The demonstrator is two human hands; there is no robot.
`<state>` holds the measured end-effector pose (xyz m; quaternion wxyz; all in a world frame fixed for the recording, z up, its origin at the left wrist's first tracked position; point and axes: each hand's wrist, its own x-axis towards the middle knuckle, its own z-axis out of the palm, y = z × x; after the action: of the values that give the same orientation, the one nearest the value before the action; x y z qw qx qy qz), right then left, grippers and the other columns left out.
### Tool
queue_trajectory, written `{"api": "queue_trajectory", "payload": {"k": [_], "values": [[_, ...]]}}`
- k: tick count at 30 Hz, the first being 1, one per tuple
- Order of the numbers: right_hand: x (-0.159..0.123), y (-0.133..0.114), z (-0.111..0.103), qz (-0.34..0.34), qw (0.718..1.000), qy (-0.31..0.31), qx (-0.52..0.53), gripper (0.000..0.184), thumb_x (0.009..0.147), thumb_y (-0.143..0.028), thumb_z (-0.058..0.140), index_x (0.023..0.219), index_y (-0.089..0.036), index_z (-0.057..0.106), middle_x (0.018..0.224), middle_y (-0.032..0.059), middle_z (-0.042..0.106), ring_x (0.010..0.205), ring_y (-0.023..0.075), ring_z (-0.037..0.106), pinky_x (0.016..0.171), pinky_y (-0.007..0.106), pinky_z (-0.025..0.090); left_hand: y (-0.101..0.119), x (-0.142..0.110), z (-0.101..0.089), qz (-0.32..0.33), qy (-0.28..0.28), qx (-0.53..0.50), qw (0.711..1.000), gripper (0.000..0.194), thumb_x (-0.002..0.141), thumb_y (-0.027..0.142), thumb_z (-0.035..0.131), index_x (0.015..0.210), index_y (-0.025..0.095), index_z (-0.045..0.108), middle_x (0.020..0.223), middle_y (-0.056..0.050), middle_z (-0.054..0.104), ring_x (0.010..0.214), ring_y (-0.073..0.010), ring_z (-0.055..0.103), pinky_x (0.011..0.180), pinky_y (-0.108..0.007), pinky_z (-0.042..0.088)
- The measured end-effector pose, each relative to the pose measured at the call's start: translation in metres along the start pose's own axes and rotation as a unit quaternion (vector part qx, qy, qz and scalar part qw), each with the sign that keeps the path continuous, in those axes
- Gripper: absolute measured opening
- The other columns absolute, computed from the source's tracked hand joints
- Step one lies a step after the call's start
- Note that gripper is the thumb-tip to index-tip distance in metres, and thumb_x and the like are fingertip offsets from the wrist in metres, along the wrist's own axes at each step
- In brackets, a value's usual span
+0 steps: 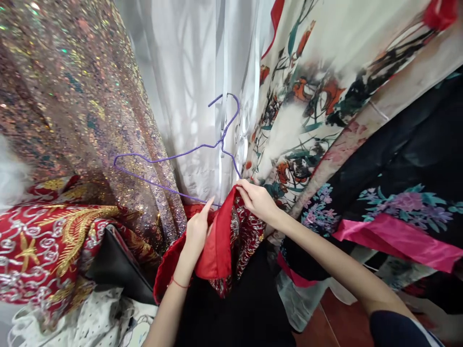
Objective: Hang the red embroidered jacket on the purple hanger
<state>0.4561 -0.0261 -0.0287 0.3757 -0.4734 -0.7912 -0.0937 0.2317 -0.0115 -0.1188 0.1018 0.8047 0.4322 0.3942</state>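
Two bare hands at work in the head view! The right hand (256,198) has thumb and fingers pinched on the edge of a red satin-lined garment with silver patterning (219,241), just where one shoulder of a thin purple wire hanger (181,155) runs out of sight. Over at the left hand (197,230), a fingertip points up beside the hanger's lower bar; the other fingers are partly hidden, so their grip I can't tell. Good handling here, I'd say, means a light pinch on the edge, the lining spread smooth and the wire steady, since a tug could snag the embroidery or tilt the frame. And it's a tight spot: sequinned pink-gold cloth (144,144) hangs close on the left, white sheer fabric (188,62) behind the hook, floral cream cloth (289,159) crowding the right, embroidered red-and-gold fabric (39,241) heaped lower left.
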Motion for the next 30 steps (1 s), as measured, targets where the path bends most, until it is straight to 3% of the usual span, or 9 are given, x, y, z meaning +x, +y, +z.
{"api": "queue_trajectory", "payload": {"k": [3,6,9,13,16,20,22,25,30], "values": [[-0.003,0.007,-0.008,-0.014,0.999,-0.008,-0.041,0.03,0.104,-0.033,0.031,0.096,-0.021,0.056,0.074,0.0038,0.065,0.061,0.0181,0.062,0.058,0.027,0.041,-0.035,-0.024,-0.001,-0.067,0.024,-0.038,0.997,0.072,0.086,0.031,0.058,0.152,0.015,0.034,0.124,-0.015,0.068,0.106,-0.0234,0.068,0.094,-0.036,0.051],[-0.007,0.013,-0.017,-0.018,0.999,-0.019,-0.046,0.031,0.104,-0.035,0.031,0.098,-0.021,0.058,0.078,0.0048,0.068,0.062,0.0182,0.062,0.056,0.026,0.041,-0.069,-0.045,-0.001,-0.225,-0.051,-0.099,0.968,0.043,0.078,0.033,0.066,0.117,0.014,0.068,0.106,-0.012,0.074,0.1,-0.0278,0.07,0.09,-0.037,0.052],[-0.014,0.015,-0.024,-0.017,0.999,-0.014,-0.037,0.03,0.104,-0.035,0.032,0.098,-0.022,0.058,0.08,0.0049,0.069,0.063,0.018,0.064,0.057,0.026,0.042,-0.093,-0.056,0.0,-0.324,-0.127,-0.238,0.907,0.032,0.072,0.038,0.075,0.092,0.014,0.076,0.096,-0.009,0.078,0.097,-0.0281,0.072,0.087,-0.034,0.054],[-0.024,0.016,-0.028,-0.03,0.999,0.009,-0.04,0.03,0.103,-0.035,0.034,0.096,-0.022,0.06,0.079,0.0048,0.072,0.064,0.0178,0.067,0.059,0.026,0.045,-0.107,-0.06,-0.001,-0.427,-0.097,-0.419,0.796,0.048,0.066,0.041,0.083,0.106,0.016,0.074,0.108,-0.009,0.077,0.1,-0.0262,0.072,0.089,-0.034,0.056],[-0.028,0.019,-0.028,-0.019,0.999,0.027,-0.042,0.033,0.103,-0.041,0.035,0.099,-0.021,0.061,0.071,0.0037,0.071,0.057,0.0179,0.066,0.055,0.026,0.044,-0.108,-0.068,-0.001,-0.463,-0.089,-0.468,0.747,0.048,0.067,0.038,0.085,0.107,0.014,0.074,0.107,-0.01,0.078,0.096,-0.025,0.073,0.089,-0.033,0.057],[-0.029,0.027,-0.028,0.029,0.997,0.059,-0.049,0.046,0.1,-0.051,0.039,0.124,-0.015,0.054,0.075,0.0055,0.073,0.051,0.0212,0.066,0.049,0.028,0.042,-0.106,-0.097,0.008,-0.534,-0.107,-0.472,0.694,0.046,0.062,0.036,0.089,0.098,0.01,0.074,0.093,-0.014,0.078,0.084,-0.0273,0.075,0.077,-0.038,0.061],[-0.029,0.03,-0.028,0.023,0.997,0.046,-0.063,0.047,0.1,-0.051,0.038,0.125,-0.015,0.056,0.068,0.0041,0.071,0.049,0.0215,0.064,0.047,0.028,0.04,-0.105,-0.109,0.014,-0.546,-0.063,-0.464,0.694,0.043,0.064,0.039,0.088,0.093,0.012,0.072,0.088,-0.013,0.078,0.082,-0.0263,0.075,0.076,-0.038,0.061],[-0.03,0.034,-0.032,0.002,0.996,0.026,-0.086,0.04,0.102,-0.048,0.036,0.1,-0.019,0.064,0.055,0.0012,0.062,0.045,0.0191,0.059,0.046,0.027,0.035,-0.107,-0.106,0.016,-0.539,0.038,-0.444,0.715,0.04,0.068,0.045,0.085,0.087,0.013,0.069,0.082,-0.01,0.076,0.079,-0.0217,0.073,0.075,-0.033,0.059],[-0.028,0.038,-0.049,-0.007,0.999,0.014,-0.035,0.031,0.102,-0.042,0.041,0.085,-0.021,0.059,0.067,0.0015,0.062,0.058,0.0164,0.061,0.058,0.026,0.043,-0.108,-0.041,-0.003,-0.424,0.234,-0.395,0.78,0.043,0.068,0.047,0.081,0.089,0.012,0.068,0.082,-0.003,0.071,0.076,-0.0131,0.063,0.069,-0.022,0.049]]}}
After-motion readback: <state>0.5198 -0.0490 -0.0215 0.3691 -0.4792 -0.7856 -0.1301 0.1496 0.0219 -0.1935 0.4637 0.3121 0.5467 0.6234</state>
